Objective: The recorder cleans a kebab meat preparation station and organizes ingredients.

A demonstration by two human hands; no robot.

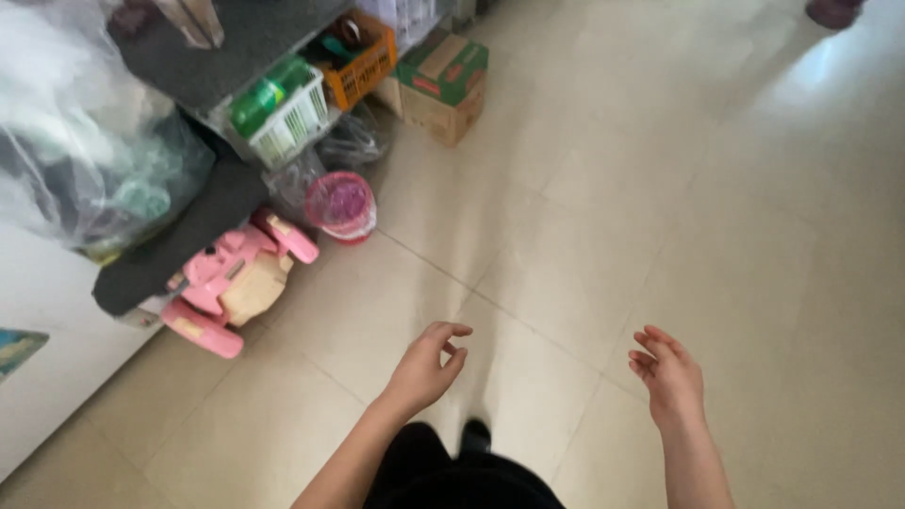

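Note:
My left hand (426, 366) hangs in front of me over the beige tiled floor (603, 217), fingers loosely curled and apart, holding nothing. My right hand (667, 369) is level with it to the right, also empty with fingers slightly bent. Both hands are in the air, touching nothing. The nearest object is a pink toy ride-on car (234, 279) on the floor to the left of my left hand. Below my arms I see my dark clothing (452, 476) and a dark shoe tip.
Along the left wall stand a pink bucket (341, 205), a white basket holding a green bottle (283, 111), an orange crate (363, 58) and a green-and-brown cardboard box (441, 83). Large clear plastic bags (80, 141) sit on a dark shelf. Another person's foot (834, 11) shows top right.

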